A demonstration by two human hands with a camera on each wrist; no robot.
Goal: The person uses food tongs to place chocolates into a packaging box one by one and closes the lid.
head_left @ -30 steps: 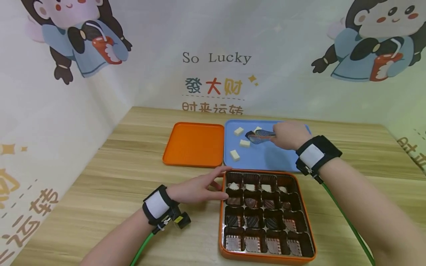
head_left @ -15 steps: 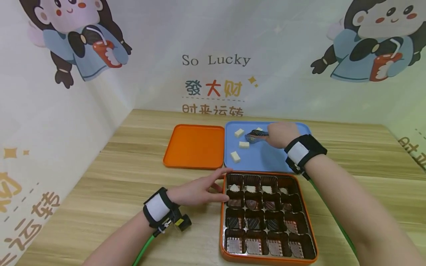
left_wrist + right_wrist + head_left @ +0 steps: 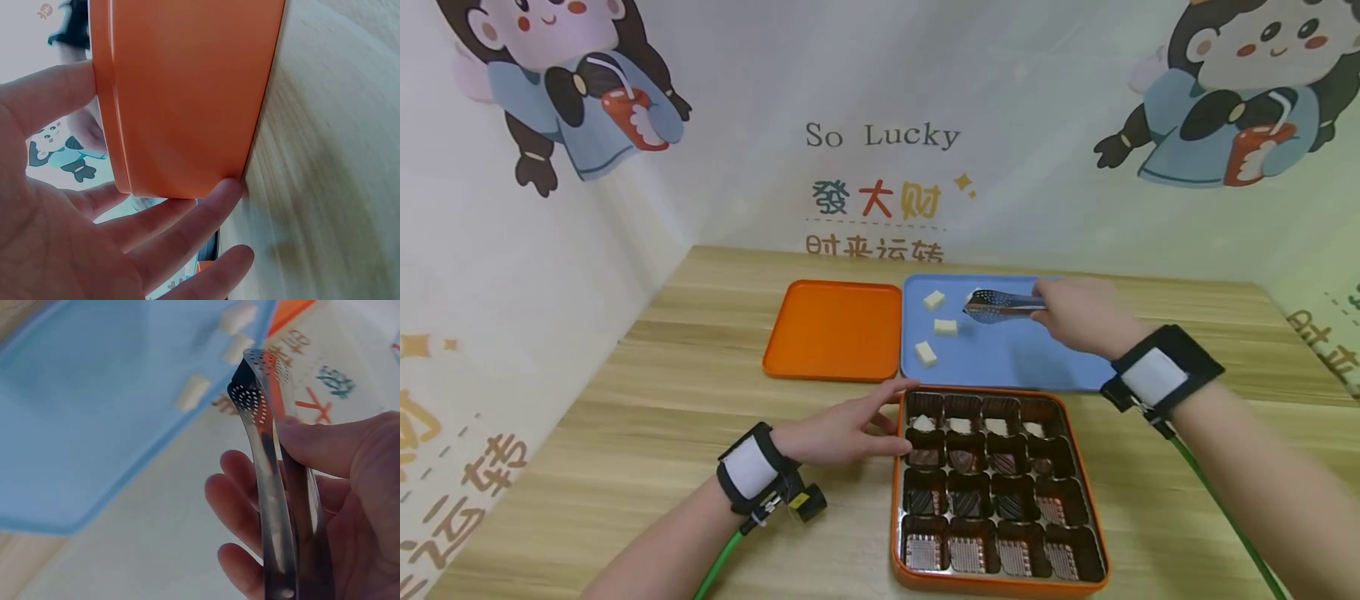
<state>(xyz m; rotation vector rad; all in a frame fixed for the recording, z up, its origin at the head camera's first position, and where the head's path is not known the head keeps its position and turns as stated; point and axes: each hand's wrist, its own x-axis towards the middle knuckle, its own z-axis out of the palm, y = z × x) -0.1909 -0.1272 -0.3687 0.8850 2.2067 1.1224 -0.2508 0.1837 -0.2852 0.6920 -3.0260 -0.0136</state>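
My right hand (image 3: 1086, 317) pinches metal tongs (image 3: 1003, 306) over the blue tray (image 3: 1022, 354). In the right wrist view a small dark block (image 3: 244, 374) shows between the tongs' perforated tips. Several white pieces (image 3: 946, 327) lie on the tray's left part, one partly hidden behind the tongs. My left hand (image 3: 835, 429) rests at the upper left corner of an orange box (image 3: 181, 100). Its thumb touches the rim, and its fingers lie spread along the corner. Inside the box, a brown compartment insert (image 3: 966, 483) bears white pieces in the back row and brown and dark chocolates in the middle rows.
An orange tray (image 3: 835, 329) lies left of the blue one, edges close together. Both stand behind the box on the wooden table (image 3: 700, 333). A printed cloth (image 3: 880, 83) hangs as a wall behind the table. Green cables (image 3: 1232, 517) trail from the wrist bands.
The right hand with the tongs shifted left, then moved back to the right over the blue tray. The left hand and the box have stayed in place.
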